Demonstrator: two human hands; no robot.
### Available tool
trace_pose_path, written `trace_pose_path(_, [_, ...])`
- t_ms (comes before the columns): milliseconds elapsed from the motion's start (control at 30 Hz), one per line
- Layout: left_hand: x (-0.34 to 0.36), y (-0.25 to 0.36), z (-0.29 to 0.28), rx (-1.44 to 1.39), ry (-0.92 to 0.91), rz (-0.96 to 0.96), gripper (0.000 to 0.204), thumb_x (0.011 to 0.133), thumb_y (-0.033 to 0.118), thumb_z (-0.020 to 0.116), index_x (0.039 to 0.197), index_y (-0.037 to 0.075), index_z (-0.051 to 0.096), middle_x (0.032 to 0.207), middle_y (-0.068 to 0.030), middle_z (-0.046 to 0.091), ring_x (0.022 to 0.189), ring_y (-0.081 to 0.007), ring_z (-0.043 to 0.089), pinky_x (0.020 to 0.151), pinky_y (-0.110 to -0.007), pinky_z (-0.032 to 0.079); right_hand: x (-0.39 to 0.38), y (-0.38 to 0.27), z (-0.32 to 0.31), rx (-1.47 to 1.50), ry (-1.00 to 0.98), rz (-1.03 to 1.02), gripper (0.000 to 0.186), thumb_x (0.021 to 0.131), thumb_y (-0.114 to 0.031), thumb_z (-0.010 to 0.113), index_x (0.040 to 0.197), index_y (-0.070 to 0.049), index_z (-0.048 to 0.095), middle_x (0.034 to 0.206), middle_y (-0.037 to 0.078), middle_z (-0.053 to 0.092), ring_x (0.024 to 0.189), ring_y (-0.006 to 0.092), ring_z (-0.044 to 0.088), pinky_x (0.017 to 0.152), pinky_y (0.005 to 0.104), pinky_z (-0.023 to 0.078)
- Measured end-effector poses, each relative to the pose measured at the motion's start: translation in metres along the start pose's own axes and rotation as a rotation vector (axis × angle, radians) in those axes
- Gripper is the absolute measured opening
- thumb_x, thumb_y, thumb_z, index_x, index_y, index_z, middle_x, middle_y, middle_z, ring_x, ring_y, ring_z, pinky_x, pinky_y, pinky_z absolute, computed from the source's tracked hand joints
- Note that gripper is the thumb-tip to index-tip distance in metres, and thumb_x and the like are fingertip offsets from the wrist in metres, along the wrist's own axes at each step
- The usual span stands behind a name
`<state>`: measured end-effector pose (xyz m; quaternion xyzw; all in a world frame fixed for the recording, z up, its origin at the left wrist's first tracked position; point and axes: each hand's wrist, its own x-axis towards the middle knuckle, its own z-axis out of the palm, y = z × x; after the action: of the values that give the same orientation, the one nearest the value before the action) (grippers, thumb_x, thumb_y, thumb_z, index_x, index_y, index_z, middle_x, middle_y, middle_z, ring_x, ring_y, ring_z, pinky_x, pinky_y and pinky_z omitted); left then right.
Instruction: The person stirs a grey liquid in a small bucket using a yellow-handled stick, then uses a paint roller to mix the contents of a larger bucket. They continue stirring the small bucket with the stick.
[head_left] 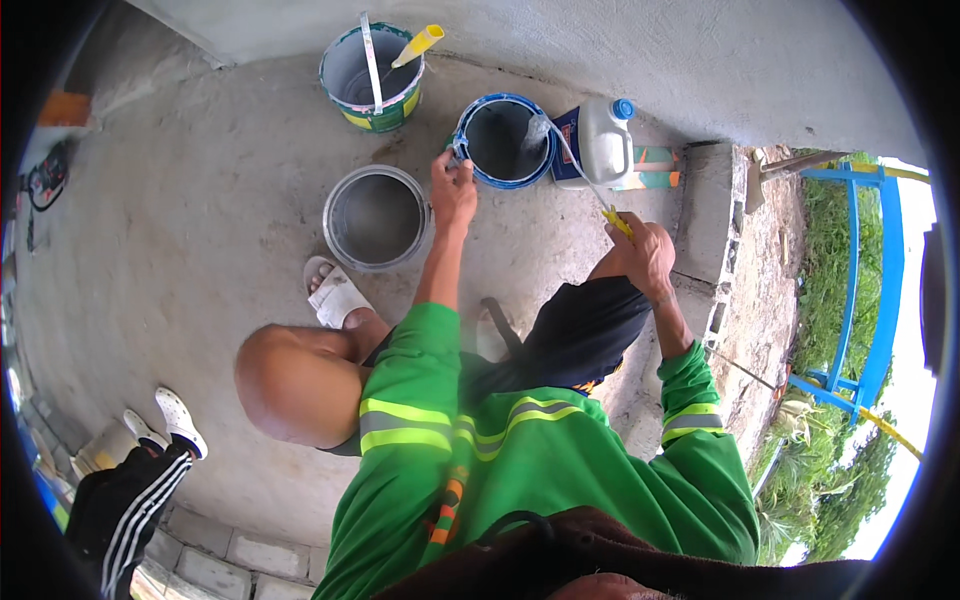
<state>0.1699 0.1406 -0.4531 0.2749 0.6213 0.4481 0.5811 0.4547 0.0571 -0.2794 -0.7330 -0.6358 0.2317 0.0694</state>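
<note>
My left hand [453,190] grips the near-left rim of a blue-rimmed bucket [485,177] with dark grey liquid inside. My right hand [645,255], by my right knee, is closed on the yellow handle of a roller [612,213]. The roller's long thin rod reaches into that bucket, where its pale head [537,132] rests near the right side. A white jug with a blue cap [600,140] stands just right of the bucket. An open grey pail [335,215] of greyish liquid sits below and left of it, beside my sandalled foot [340,300].
A green bucket [385,115] with a yellow object stands by the back wall [650,50]. Concrete blocks [710,190] line the right edge, with blue railing [880,280] beyond. Another person's white-clogged foot [180,420] is at lower left. A dark tool [50,175] lies at far left.
</note>
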Motion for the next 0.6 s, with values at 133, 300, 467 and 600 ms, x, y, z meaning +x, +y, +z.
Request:
trace_pose_path(133, [-0.010,0.019,-0.001,-0.071,-0.028,-0.040,0.052,0.105,0.026,0.061,0.149,0.010,0.038,0.123,-0.0174,0.065,0.092,-0.0214,0.068,0.085,-0.039,0.058,-0.013,-0.005,-0.004,0.048,0.085,0.067,0.040,0.099,-0.037,0.066,0.123,-0.005,0.068,0.091,0.018,0.070,0.092,0.0277,0.069,0.080,0.0379,0.051])
trace_pose_path(300, [-0.009,0.018,0.001,-0.095,0.045,-0.011,0.047,0.104,0.019,0.063,0.144,0.006,0.043,0.116,-0.0169,0.067,0.087,-0.0184,0.066,0.076,-0.035,0.055,-0.014,-0.013,-0.021,0.135,0.067,0.057,0.039,0.100,-0.033,0.066,0.125,-0.004,0.067,0.089,0.017,0.070,0.084,0.0268,0.068,0.079,0.0365,0.051])
trace_pose_path(467, [-0.012,0.024,0.006,-0.124,0.071,-0.041,0.044,0.103,0.015,0.064,0.142,0.004,0.047,0.108,-0.0144,0.070,0.080,-0.0150,0.064,0.068,-0.031,0.052,-0.008,-0.006,0.004,0.199,-0.015,0.048,0.042,0.098,-0.034,0.067,0.128,-0.005,0.066,0.088,0.020,0.072,0.080,0.0345,0.071,0.076,0.0400,0.054])
trace_pose_path(600, [-0.013,0.026,0.006,-0.159,0.058,-0.039,0.044,0.102,0.016,0.065,0.141,0.004,0.048,0.104,-0.0127,0.071,0.077,-0.0136,0.063,0.065,-0.030,0.051,0.006,0.006,0.014,0.084,0.011,0.065,0.039,0.101,-0.034,0.065,0.126,-0.004,0.066,0.085,0.017,0.069,0.081,0.0232,0.069,0.077,0.0367,0.052])
